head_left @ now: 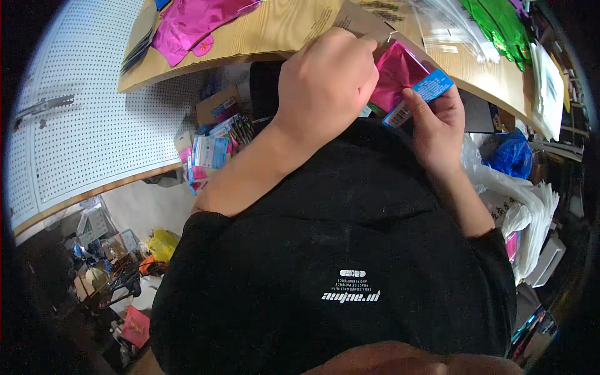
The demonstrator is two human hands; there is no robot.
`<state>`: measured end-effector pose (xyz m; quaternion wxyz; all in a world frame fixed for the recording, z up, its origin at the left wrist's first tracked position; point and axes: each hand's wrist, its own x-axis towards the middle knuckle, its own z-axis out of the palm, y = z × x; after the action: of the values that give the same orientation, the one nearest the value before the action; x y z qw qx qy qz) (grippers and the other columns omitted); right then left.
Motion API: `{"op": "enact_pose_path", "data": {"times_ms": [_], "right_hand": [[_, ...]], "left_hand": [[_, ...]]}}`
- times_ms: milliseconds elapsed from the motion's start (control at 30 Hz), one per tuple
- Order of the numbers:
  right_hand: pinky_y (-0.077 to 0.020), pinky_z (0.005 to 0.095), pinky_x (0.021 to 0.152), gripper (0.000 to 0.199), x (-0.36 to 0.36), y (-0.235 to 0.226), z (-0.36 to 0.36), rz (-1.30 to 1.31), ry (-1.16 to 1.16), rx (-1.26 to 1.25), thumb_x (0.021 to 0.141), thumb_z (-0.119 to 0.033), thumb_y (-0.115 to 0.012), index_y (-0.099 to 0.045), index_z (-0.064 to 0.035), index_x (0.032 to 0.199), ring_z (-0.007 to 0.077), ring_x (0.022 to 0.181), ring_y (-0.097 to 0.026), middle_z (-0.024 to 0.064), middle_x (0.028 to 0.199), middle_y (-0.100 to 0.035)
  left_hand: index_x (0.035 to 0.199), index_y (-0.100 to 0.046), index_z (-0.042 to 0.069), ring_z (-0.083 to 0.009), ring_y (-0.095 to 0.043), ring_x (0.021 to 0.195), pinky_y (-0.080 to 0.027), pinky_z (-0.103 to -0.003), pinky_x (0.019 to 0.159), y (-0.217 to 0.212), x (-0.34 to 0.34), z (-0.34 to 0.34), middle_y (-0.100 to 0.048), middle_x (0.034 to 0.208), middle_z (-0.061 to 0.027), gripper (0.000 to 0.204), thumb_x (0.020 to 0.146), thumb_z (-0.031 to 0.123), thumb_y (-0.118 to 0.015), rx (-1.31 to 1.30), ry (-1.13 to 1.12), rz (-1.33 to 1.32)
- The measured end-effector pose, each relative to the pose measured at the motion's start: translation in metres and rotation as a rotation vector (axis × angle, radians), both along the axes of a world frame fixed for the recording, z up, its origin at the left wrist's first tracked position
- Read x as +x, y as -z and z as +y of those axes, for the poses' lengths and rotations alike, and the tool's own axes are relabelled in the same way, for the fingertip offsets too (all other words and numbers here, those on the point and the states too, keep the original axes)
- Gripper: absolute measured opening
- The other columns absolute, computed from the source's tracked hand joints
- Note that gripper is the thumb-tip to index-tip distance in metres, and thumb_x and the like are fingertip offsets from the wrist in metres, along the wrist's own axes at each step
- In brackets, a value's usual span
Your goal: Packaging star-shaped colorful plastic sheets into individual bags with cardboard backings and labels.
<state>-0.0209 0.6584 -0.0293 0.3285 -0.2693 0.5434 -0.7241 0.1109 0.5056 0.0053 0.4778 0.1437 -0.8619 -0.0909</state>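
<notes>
My right hand (439, 125) pinches a blue printed card (430, 87) between thumb and fingers. The card sits along the lower right side of a shiny pink foil piece (398, 74), which looks like a folded foil balloon. My left hand (331, 78) is closed in a fist just left of the foil, at the table's near edge. Its fingertips face away, so what it grips, if anything, is hidden. A brown cardboard piece (362, 24) lies on the wooden table (275, 28) just beyond this fist.
More pink foil (194, 28) lies on the table's left, green foil (500, 31) and clear plastic bags at its right. Below the left side is a pile of packaged cards (209, 152). White plastic bags (531, 212) hang at right. A white pegboard (112, 112) stands left.
</notes>
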Motion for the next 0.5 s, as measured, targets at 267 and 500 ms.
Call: {"op": "enact_pose_path", "data": {"times_ms": [267, 500], "right_hand": [[-0.0562, 0.0307, 0.089, 0.033, 0.0, -0.001, -0.004, -0.01, -0.011, -0.003, 0.097, 0.004, -0.071, -0.06, -0.0008, 0.128, 0.0134, 0.099, -0.069, 0.006, 0.111, -0.073], [-0.0548, 0.0281, 0.088, 0.03, 0.0, -0.004, -0.008, 0.019, 0.062, -0.015, 0.097, 0.005, -0.071, -0.062, -0.0008, 0.125, 0.0123, 0.095, -0.069, 0.0057, 0.108, -0.074]], "left_hand": [[0.094, -0.075, 0.007, -0.0291, -0.071, 0.076, -0.059, -0.038, 0.068, -0.003, -0.001, 0.006, -0.071, 0.089, -0.0085, 0.016, 0.079, 0.003, -0.078, 0.006, -0.018, -0.043], [0.099, -0.073, 0.007, -0.0325, -0.071, 0.081, -0.059, -0.041, 0.072, 0.0, 0.005, 0.013, -0.071, 0.092, -0.0107, 0.019, 0.081, 0.006, -0.076, 0.055, -0.087, -0.147]]}}
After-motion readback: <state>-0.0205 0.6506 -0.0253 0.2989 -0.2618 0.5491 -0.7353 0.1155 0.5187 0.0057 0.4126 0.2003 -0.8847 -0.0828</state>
